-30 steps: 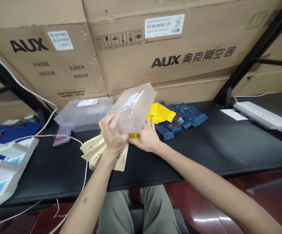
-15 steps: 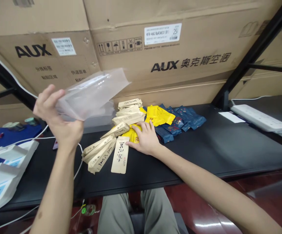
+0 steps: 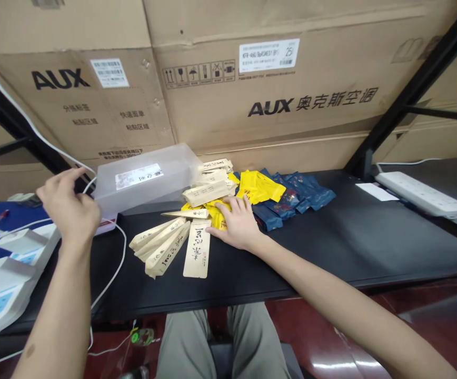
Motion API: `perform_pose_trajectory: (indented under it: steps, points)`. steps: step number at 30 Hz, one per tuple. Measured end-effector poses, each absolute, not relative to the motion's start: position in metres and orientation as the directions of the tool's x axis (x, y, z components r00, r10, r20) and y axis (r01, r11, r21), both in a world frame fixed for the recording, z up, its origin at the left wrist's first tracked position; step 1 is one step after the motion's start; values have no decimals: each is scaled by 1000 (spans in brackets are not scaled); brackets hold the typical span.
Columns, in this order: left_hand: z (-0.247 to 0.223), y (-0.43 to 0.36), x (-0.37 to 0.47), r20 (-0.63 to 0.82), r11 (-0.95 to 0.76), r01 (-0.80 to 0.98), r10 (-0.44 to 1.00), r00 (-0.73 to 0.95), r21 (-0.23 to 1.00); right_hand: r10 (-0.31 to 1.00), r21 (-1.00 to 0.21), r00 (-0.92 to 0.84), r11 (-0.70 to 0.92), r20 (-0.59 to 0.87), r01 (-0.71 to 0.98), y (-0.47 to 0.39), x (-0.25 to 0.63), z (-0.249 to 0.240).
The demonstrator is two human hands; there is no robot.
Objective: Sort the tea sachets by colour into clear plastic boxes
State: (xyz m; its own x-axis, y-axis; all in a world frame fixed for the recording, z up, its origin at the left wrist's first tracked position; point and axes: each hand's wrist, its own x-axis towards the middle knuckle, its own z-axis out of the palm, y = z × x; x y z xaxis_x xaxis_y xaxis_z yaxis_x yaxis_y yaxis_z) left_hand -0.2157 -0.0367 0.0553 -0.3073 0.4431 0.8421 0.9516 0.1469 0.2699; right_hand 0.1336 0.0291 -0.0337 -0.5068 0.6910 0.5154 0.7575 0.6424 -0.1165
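Note:
My left hand (image 3: 70, 202) is at the left end of a translucent plastic box (image 3: 149, 197), its thumb and fingers apart and not wrapped around it. A white label (image 3: 139, 177) with dark writing shows on the box. My right hand (image 3: 238, 223) lies with fingers spread on a yellow packet (image 3: 217, 215). Another yellow packet (image 3: 258, 187) sits just behind it, beside several dark blue packets (image 3: 305, 192). Long beige paper packets (image 3: 167, 247) are fanned out left of my right hand, and one flat beige packet (image 3: 197, 250) is near its thumb. More beige packets (image 3: 210, 189) are piled behind.
Large cardboard boxes (image 3: 268, 126) stand along the back of the black table (image 3: 331, 247). Power strips lie at the left (image 3: 19, 279) and right (image 3: 421, 193); a white cable (image 3: 123, 252) loops near my left arm. A white card (image 3: 376, 191) is at right.
My left hand has come down and left, and the plastic box is lower, with its label showing. One beige packet has shifted and lies flatter. My right hand has barely moved.

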Motion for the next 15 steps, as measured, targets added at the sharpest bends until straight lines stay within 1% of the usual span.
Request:
perform_pose_trajectory:
  steps: [2,3,4,5,6,7,8,9,10,13,14,15]
  points:
    - [64,-40,-205,873,100,938,344,-346,333,691,-116,-504,640,518,759,29,133,-34]
    - [67,-42,-200,879,47,931,316,-358,362,692,-117,-503,640,518,760,29,133,-34]
    - [70,-43,-196,879,-20,933,341,-333,361,693,-119,-501,639,518,760,29,133,-34]
    - [72,-44,-193,867,-77,943,423,-264,325,694,-120,-500,638,518,761,28,133,-33]
    - [72,-43,-190,829,-116,959,536,-158,257,695,-121,-500,637,517,761,28,133,-33]
    - [72,-41,-189,771,-126,979,635,-46,162,695,-120,-500,637,516,762,28,133,-33]
    - [72,-39,-188,717,-113,990,697,17,86,697,-118,-501,636,514,763,28,133,-32]
    - [71,-35,-189,690,-80,996,723,32,38,698,-115,-501,634,511,765,29,133,-32]
    - [70,-31,-190,686,-45,999,727,20,19,701,-114,-500,631,509,768,29,134,-32]
    - [71,-24,-193,696,3,1000,718,-20,25,707,-113,-494,622,507,775,29,135,-31]
    - [72,-24,-193,682,1,1000,731,-19,26,708,-113,-491,619,509,777,30,135,-31]
    - [73,-27,-190,700,-3,999,714,-25,39,708,-112,-488,617,510,779,30,136,-31]
